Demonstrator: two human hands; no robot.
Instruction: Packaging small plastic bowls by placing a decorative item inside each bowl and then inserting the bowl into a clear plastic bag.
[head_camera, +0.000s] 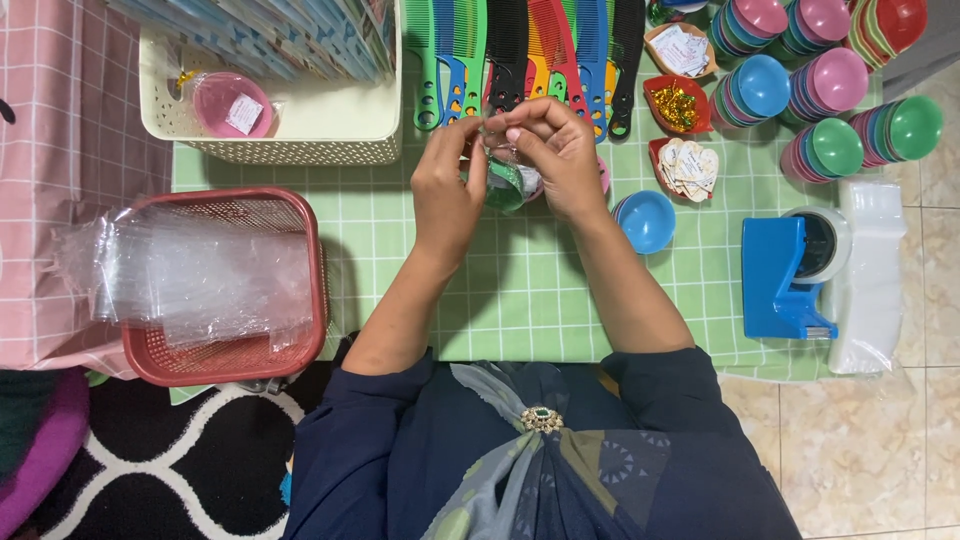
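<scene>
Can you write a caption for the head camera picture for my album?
Both hands, left hand and right hand, pinch a clear-wrapped green bowl beside colourful combs.

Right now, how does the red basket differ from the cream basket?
The red basket sits near the person and is filled with clear plastic bags; the cream basket sits farther away and holds a pink bowl in a wrapper, plus patterned sheets. The red basket is shallow with rounded corners; the cream basket looks deeper and boxier. Both are perforated plastic, resting on the green checked mat, left of the hands.
</scene>
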